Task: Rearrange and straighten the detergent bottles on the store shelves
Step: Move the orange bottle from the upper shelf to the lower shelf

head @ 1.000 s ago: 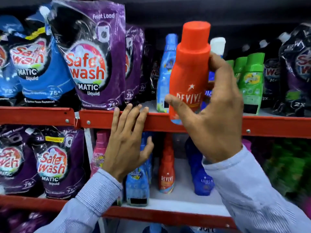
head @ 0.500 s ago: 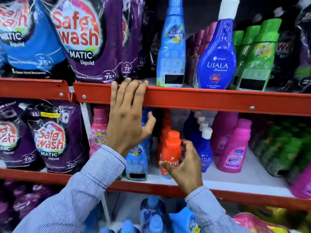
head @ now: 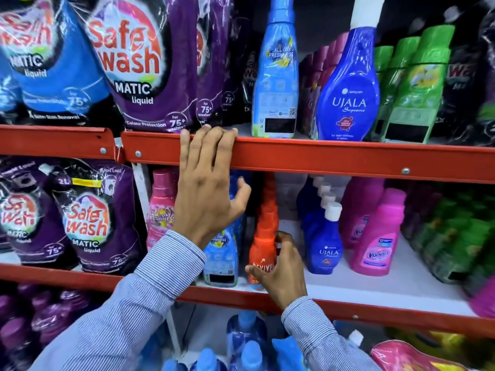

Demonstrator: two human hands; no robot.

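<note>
Head view shows your right hand (head: 281,274) clamped around the orange Revive bottle (head: 263,253), which stands upright at the front of the middle shelf (head: 361,287), at 5 o'clock from your left hand (head: 207,194). That left hand lies flat with fingers apart over the red upper shelf rail (head: 321,156), holding nothing. You appear to be setting the bottle in line with the orange row behind; next, square its label forward, then let go gently.
</note>
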